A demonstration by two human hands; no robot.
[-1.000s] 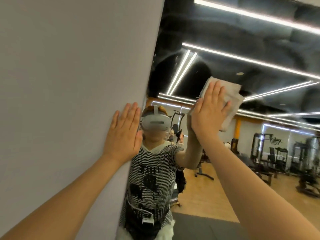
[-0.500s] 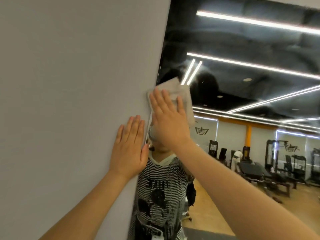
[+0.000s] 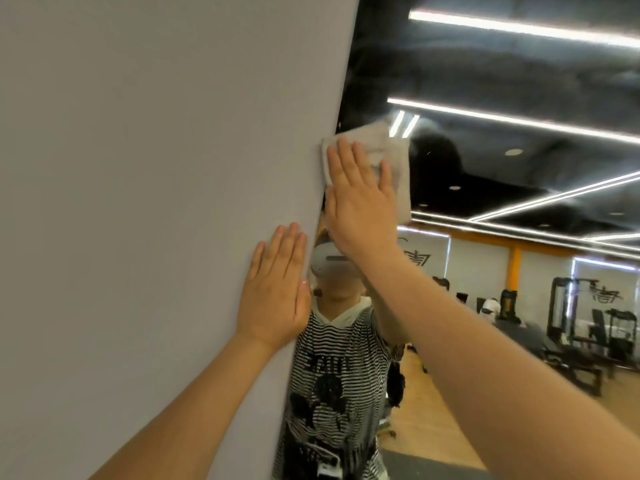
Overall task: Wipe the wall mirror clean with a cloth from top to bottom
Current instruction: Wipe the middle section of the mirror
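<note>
The wall mirror (image 3: 485, 161) fills the right side of the view, and its left edge meets a plain grey wall (image 3: 138, 202). A folded whitish cloth (image 3: 391, 157) lies flat against the glass at that left edge. My right hand (image 3: 360, 199) presses on the cloth with fingers spread and pointing up, covering its lower part. My left hand (image 3: 277, 289) rests flat on the grey wall just beside the mirror edge, holding nothing. Smears show on the glass around the cloth.
The mirror reflects a person in a striped shirt (image 3: 332, 375) with a headset, ceiling light strips (image 3: 519, 116), a wooden floor and gym machines (image 3: 581, 317) at the right.
My right hand swept the cloth from the mirror's middle leftward to its left edge, then slightly up. The left hand stayed flat on the wall.
</note>
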